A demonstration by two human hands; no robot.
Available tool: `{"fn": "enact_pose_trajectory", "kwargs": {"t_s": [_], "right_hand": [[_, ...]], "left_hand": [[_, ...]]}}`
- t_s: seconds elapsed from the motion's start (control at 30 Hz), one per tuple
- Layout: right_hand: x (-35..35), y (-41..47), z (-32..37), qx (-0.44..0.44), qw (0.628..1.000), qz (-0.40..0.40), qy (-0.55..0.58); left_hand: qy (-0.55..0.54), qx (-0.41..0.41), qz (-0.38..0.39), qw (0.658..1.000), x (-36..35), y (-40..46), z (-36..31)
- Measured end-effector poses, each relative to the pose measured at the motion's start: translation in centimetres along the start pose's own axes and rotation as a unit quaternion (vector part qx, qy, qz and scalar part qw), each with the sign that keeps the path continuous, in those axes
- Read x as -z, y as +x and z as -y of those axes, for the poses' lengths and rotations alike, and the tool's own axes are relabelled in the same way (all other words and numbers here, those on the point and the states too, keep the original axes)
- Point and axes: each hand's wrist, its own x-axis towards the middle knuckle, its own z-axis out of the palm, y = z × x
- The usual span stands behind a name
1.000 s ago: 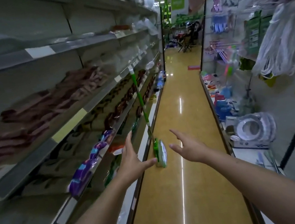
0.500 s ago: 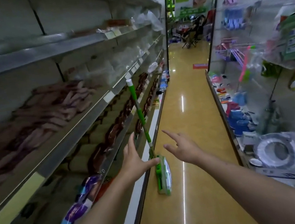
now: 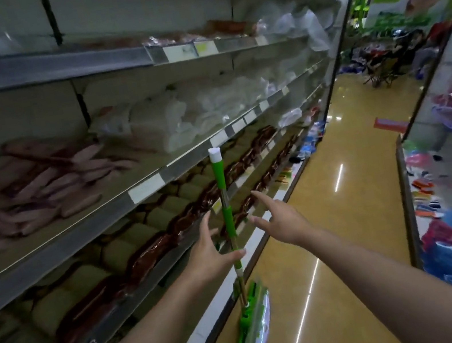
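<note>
The glossy yellow floor (image 3: 337, 242) of the aisle carries a green mop (image 3: 229, 222), whose flat head stands on edge on the floor just beside the base of the long shelf unit (image 3: 77, 227) on the left. A red mat (image 3: 390, 124) lies farther down the aisle. On the unit's middle shelf lie blurred pinkish packs (image 3: 40, 186) and white plastic-wrapped bundles (image 3: 193, 110), and the shelf below holds rows of brown and tan packs (image 3: 141, 246).

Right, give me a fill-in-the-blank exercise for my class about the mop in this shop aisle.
The mop has a head and pole grips coloured ____. Its head rests on the ____. The left hand and right hand flank the pole, whose top cap is ____.
Missing words: green; floor; white.
</note>
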Motion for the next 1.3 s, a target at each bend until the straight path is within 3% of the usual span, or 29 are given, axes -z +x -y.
{"fn": "enact_pose_trajectory", "kwargs": {"t_s": [0.3, 0.57, 0.8, 1.0, 1.17, 1.3], "right_hand": [[-0.1, 15.3, -2.3, 0.069, 0.992, 0.041, 0.092], [-2.7, 25.3, -5.0, 0.041, 0.986, 0.077, 0.144], [-2.8, 30.4, -6.2, 0.104, 0.969, 0.176, 0.136], [-2.3, 32.2, -6.9, 0.192, 0.940, 0.203, 0.194], [-3.5, 32.7, -7.6, 0.182, 0.917, 0.250, 0.251], [-3.9, 31.8, -9.4, 0.209, 0.905, 0.252, 0.273]], "left_hand": [[0.002, 0.024, -0.069, 0.997, -1.4, 12.3, -1.8], [-0.011, 0.101, -0.060, 0.993, -2.1, 21.9, 0.3], [0.025, 0.126, -0.082, 0.988, -2.9, 27.9, 0.8], [0.022, 0.160, -0.178, 0.971, -5.4, 31.0, 0.9], [-0.072, 0.158, -0.249, 0.953, -8.8, 31.2, 0.5], [-0.136, 0.190, -0.264, 0.936, -11.7, 31.0, 0.8]]}}
